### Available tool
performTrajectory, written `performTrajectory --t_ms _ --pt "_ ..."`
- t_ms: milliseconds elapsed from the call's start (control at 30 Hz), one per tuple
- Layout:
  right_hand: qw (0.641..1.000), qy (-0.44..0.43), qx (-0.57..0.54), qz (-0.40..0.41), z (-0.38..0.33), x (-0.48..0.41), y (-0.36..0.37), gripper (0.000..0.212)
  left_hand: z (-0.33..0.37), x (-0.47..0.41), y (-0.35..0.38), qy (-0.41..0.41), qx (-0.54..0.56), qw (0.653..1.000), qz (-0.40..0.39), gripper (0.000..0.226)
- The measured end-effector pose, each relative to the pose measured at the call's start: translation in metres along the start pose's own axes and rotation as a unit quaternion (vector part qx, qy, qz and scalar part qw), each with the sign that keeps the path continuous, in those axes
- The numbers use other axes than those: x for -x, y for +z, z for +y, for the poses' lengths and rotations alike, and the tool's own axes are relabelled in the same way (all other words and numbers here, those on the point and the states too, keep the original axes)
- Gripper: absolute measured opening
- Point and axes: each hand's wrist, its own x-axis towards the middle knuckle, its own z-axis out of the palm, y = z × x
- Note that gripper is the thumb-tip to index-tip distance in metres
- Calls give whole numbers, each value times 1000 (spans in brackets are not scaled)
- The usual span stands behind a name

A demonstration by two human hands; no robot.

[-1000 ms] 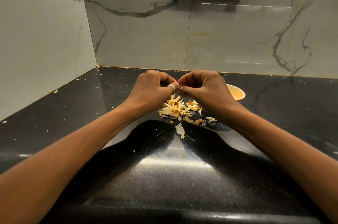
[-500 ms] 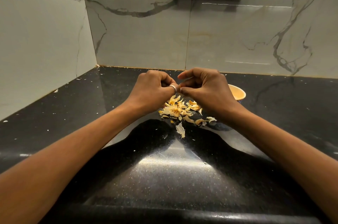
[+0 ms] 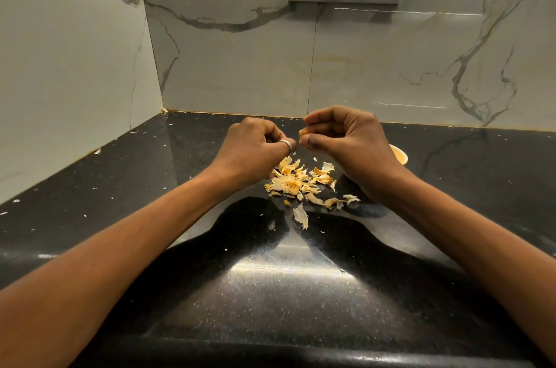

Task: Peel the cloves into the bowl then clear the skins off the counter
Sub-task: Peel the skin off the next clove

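The right hand (image 3: 346, 142) pinches the clove (image 3: 303, 133) just above the skins (image 3: 296, 181), the left hand (image 3: 252, 145) curled there too, its hold unclear: best strip any last skin over them, then drop the clove into the bowl (image 3: 399, 154) right of the skins.

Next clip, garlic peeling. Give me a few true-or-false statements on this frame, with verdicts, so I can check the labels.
1. The skins lie piled on the counter. True.
2. The bowl stands to the left of the left hand. False: it stands behind the right hand, partly hidden by it.
3. The right hand pinches a small pale piece. True.
4. The ring is on the right hand. False: it is on the left hand.
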Motion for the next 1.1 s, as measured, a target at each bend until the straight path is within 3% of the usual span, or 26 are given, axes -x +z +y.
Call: performTrajectory --t_ms 233,333,800,933,1100 --pt "999 20 -31 -1 0 -1 -3 29 -1 0 1 21 -14 999 24 20" --pt "999 22 -31 -4 0 -1 -2 29 -2 -2 0 56 -15 998 41 10" --pt "996 -33 82 -15 1 -1 3 30 -7 -3 0 188 -86 977 50 18" --pt "993 -51 105 -18 3 0 5 27 -9 -2 1 200 -131 970 51 29" --pt "991 -66 115 -15 6 0 6 23 -8 -2 3 198 -144 968 58 22"
